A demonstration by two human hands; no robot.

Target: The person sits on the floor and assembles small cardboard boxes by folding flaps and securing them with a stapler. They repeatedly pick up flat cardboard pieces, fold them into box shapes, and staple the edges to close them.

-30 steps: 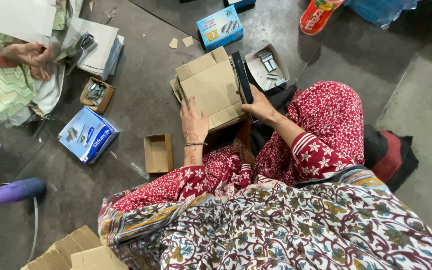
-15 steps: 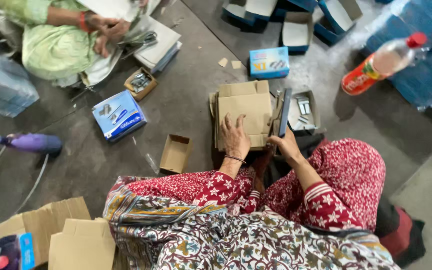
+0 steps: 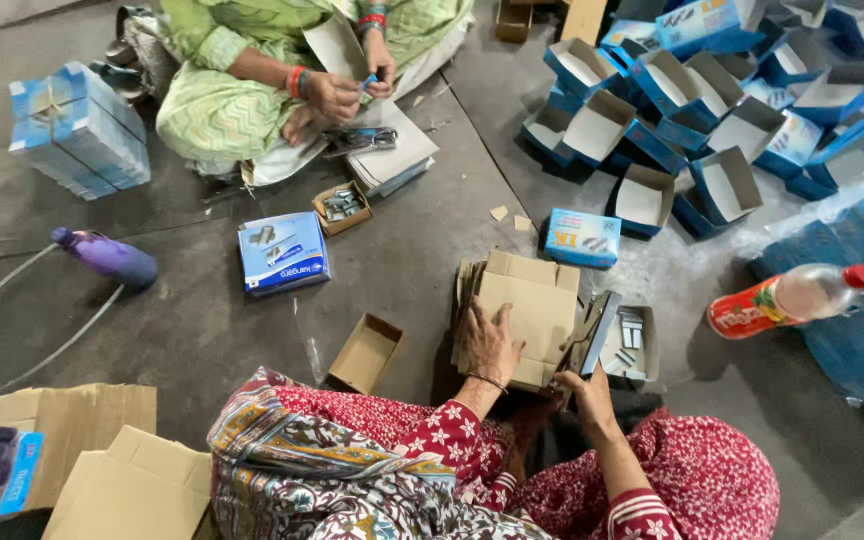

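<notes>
Hands stay put: left hand (image 3: 492,343) flat on cardboard stack (image 3: 527,310); right hand (image 3: 587,388) seemingly gripping its edge.

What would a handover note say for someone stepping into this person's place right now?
Left hand: flat, palm down, pressing on the stack of flat brown cardboard box blanks lying on the grey floor.
Right hand: at the stack's right edge, by a dark flat tool; grip unclear.
Nearby: small open brown cardboard box left of the stack, open tray of small metal parts right of it.
Done: many blue boxes stand open further away.
Left: the blanks are still flat, unfolded.
</notes>
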